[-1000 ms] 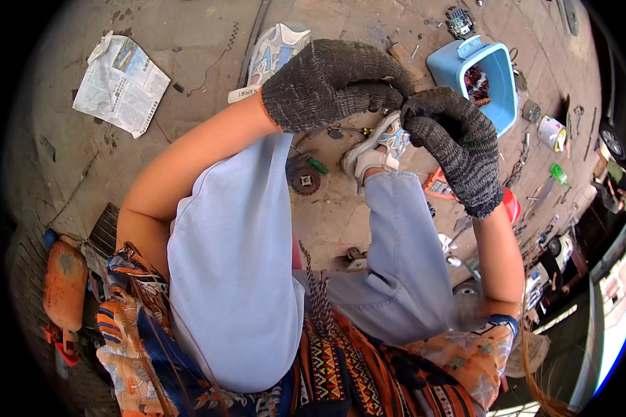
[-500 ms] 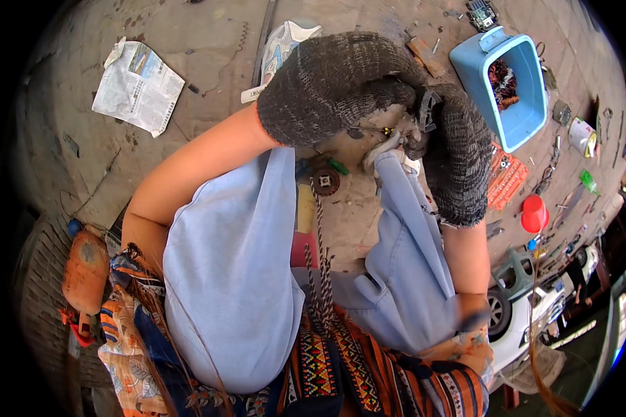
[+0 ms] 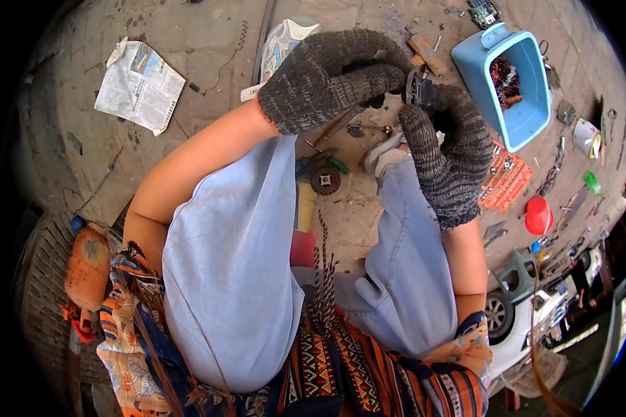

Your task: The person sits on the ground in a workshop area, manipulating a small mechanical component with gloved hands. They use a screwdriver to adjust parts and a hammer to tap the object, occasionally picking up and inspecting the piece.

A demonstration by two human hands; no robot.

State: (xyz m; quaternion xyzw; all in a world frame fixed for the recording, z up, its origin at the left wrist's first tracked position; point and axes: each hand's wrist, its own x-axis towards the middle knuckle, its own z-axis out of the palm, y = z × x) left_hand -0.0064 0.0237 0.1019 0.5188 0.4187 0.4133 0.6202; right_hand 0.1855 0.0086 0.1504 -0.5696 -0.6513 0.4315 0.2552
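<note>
Gripped in your right hand (image 3: 453,158), the black part (image 3: 419,90) now shows more plainly, far from you, within reach of your curled left hand (image 3: 323,82), whose hold is unclear.

Left of the part (image 3: 419,90) gripped in our right hand (image 3: 451,156) lies a newspaper (image 3: 140,87); right of our grip is a bin (image 3: 470,64) with a bundle (image 3: 506,80) inside. Nearer us than our grip lie a disc (image 3: 325,181), leftward, and a tool tray (image 3: 508,183), rightward.
</note>
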